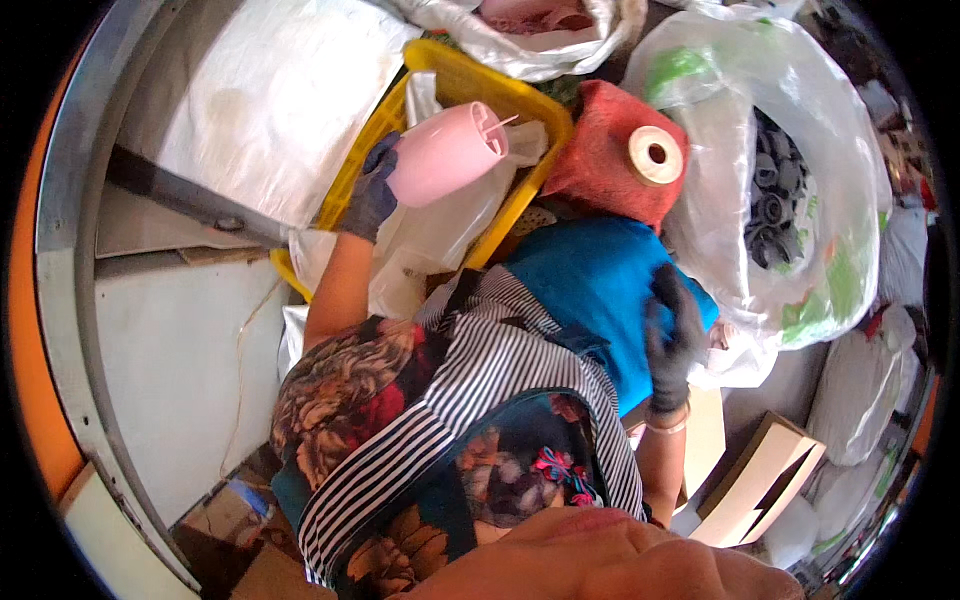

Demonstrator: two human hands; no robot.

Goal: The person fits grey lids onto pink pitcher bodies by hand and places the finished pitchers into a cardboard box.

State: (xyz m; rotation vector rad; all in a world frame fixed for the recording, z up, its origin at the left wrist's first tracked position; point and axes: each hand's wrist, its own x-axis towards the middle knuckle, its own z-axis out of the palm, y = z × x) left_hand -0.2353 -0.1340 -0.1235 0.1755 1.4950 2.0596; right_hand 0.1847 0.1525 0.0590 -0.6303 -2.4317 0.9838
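My left hand, in a dark glove, is closed on the base end of a pink cup-shaped plastic part. The part lies tilted on its side in the air, over a yellow plastic basket. A thin pink prong sticks out at its far end, toward the right. My right hand, also gloved, has its fingers stretched out and holds nothing that I can see. It is beside the blue cloth over my lap.
White plastic sheeting lines the basket. A red cloth-like bundle bears a cream ring-shaped piece. To the right, a clear bag holds dark grey parts. Cardboard boxes stand at lower right, and a white sheet lies far left.
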